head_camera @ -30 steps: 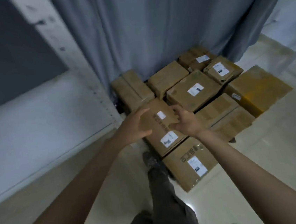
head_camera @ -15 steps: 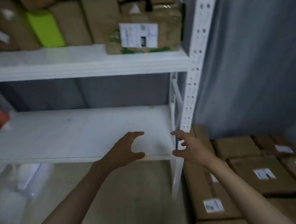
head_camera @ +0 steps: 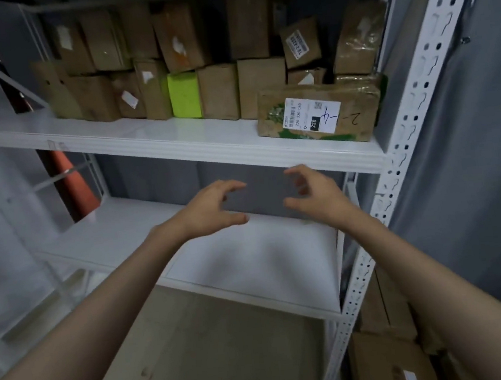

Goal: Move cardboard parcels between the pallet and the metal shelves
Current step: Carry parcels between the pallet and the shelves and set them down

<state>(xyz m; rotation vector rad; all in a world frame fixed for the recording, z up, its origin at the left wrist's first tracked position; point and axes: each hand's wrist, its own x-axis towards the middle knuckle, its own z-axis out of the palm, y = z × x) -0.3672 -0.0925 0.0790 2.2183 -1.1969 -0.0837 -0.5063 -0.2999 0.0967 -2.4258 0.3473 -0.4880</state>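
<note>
My left hand and my right hand hover side by side in front of the white metal shelves, fingers spread and lightly bent, holding nothing. They sit below the upper shelf's front edge and above the bare lower shelf. Several brown cardboard parcels fill the upper shelf; a labelled parcel lies at its front right. More parcels lie low at the bottom right, partly hidden by my right forearm.
A bright green box stands among the upper parcels. The perforated white upright rises just right of my right hand, with a grey curtain beyond. An orange cone stands behind the shelves at left.
A second ago both hands were on a small parcel above the floor stack. The view has swung up to the shelves, and both hands are now raised and empty.
</note>
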